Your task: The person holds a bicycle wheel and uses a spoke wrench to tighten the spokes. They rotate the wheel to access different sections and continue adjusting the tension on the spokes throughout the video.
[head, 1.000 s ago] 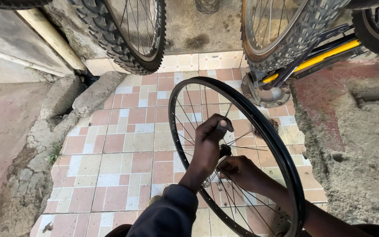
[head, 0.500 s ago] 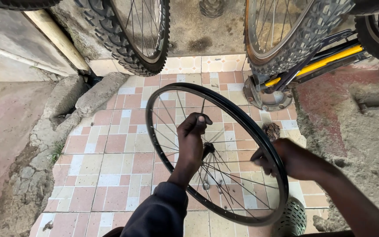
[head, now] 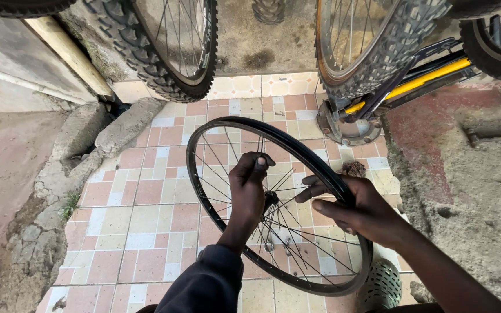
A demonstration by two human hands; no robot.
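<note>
While over tiles, both hands (head: 249, 191) (head: 358, 211) on black spoked rim (head: 201, 139).

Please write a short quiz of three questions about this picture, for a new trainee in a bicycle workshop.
1. True or false: the bare rim carries a tyre.
2. Which hand grips the rim's edge: A) left hand B) right hand?
3. Fill in: the left hand pinches the ____ near the hub.

Key: 1. False, the rim is bare; only the bicycle wheels above have knobby tyres. 2. B. 3. spokes.
</note>
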